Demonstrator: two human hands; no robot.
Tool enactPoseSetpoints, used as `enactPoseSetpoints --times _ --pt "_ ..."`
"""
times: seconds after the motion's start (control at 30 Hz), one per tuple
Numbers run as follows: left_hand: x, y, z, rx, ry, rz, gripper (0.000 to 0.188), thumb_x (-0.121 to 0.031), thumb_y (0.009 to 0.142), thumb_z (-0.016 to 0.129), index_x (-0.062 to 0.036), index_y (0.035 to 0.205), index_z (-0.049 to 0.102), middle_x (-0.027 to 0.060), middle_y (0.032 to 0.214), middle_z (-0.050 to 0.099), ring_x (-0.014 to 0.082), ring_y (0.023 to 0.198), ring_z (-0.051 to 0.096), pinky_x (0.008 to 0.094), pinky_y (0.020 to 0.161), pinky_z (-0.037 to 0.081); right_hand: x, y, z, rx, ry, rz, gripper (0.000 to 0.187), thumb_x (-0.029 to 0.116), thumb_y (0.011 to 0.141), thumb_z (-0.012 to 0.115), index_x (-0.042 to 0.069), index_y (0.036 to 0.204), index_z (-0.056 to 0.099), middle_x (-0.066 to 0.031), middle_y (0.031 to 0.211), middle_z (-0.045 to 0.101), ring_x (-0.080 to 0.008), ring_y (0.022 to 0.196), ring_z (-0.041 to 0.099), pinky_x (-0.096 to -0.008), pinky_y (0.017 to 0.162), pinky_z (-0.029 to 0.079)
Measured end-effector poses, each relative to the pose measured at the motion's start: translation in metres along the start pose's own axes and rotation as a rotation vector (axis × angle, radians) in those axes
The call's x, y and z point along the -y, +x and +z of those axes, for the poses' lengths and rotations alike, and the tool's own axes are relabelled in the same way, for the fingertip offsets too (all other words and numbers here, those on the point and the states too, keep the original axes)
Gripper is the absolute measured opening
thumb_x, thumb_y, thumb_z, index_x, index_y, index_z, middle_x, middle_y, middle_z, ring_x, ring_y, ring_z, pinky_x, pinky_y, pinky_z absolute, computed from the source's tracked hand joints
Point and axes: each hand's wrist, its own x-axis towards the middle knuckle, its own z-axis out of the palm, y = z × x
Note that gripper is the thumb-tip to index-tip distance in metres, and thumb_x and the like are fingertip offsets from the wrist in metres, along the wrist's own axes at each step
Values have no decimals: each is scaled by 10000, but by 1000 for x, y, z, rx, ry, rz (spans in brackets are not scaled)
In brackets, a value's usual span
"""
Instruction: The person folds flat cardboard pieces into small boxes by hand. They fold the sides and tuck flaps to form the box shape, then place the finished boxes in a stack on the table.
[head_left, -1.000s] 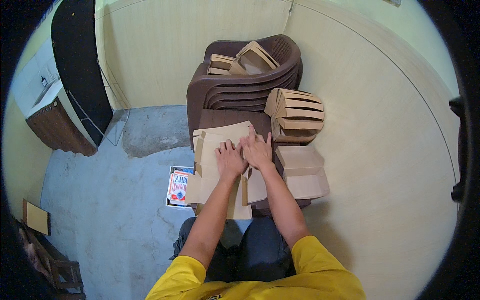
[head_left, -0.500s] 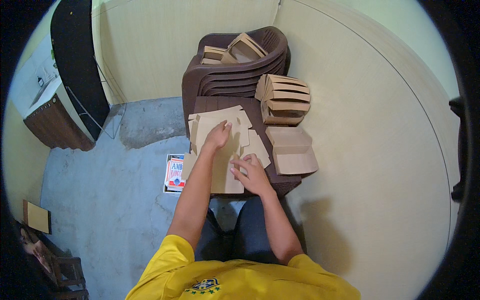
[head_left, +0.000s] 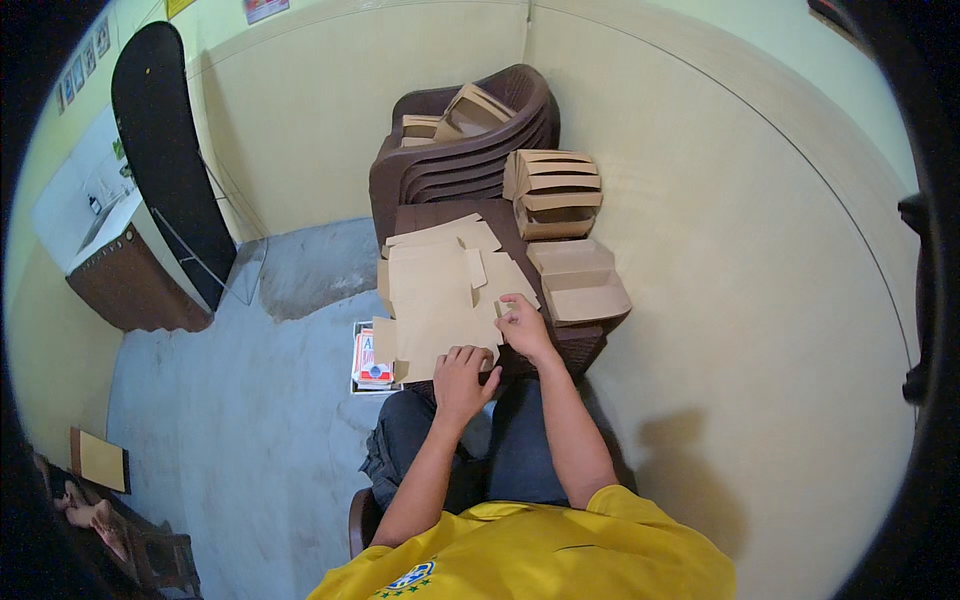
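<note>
A flat brown cardboard box blank point(head_left: 430, 290) with cut flaps lies on a dark brown plastic surface, over other cardboard that shows at its right. My left hand point(head_left: 464, 383) rests across the blank's near edge, fingers laid on the board and thumb apart. At the blank's right side is my right hand point(head_left: 524, 328), its fingers curled round a small flap; the fingertips are partly hidden. To the right of that hand sits a folded cardboard box point(head_left: 580, 300) with its lid raised.
Stacked brown plastic chairs point(head_left: 450, 170) hold more folded boxes point(head_left: 475, 112). Several nested boxes point(head_left: 560, 195) stand against the right wall. A white-framed container point(head_left: 375, 365) with red-and-white packs is on the floor at left. A sink unit point(head_left: 140, 270) and black panel point(head_left: 165, 140) are farther left.
My left hand has come back from the blank's middle to its near edge. My right hand has moved slightly and its fingers have curled in. The head view has shifted.
</note>
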Motion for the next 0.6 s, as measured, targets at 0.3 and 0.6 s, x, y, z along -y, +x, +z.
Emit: enactPoseSetpoints --times 0.3,0.6 --pt "25 23 7 -59 -481 -535 226 -184 951 764 -6 1070 837 160 908 823 256 819 805 375 802 622 18 -32 8 84 364 91 418 -16 1014 685 44 1411 568 -112 972 736 -166 866 719 -303 683 602" --pt "38 33 5 31 -734 -619 198 -115 980 784 62 1059 826 114 865 813 129 765 745 288 705 586 26 -45 25 -11 390 -16 446 -67 984 708 -12 1398 550 -114 983 725 -171 873 735 -321 751 663"
